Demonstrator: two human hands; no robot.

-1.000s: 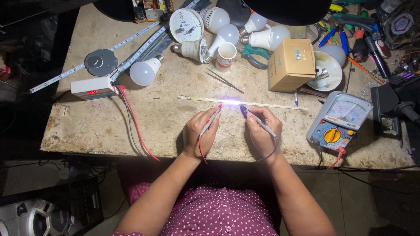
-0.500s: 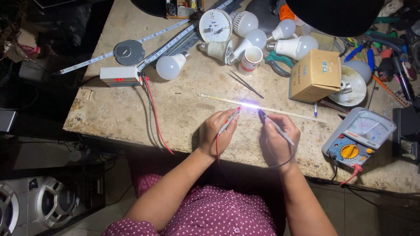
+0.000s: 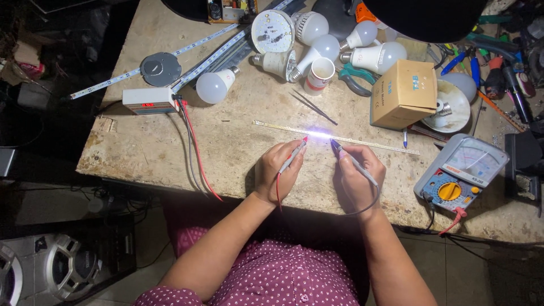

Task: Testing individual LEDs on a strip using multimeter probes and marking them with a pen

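Your left hand (image 3: 277, 170) holds the red probe (image 3: 293, 157) with closed fingers, and your right hand (image 3: 357, 175) pinches the black probe (image 3: 352, 161). Both tips touch the thin LED strip (image 3: 362, 141) lying on the workbench (image 3: 147, 147), where it glows between them.

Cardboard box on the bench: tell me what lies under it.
The cardboard box rests on the workbench, its right edge overlapping a round white lamp housing. Anything beneath its middle is hidden.
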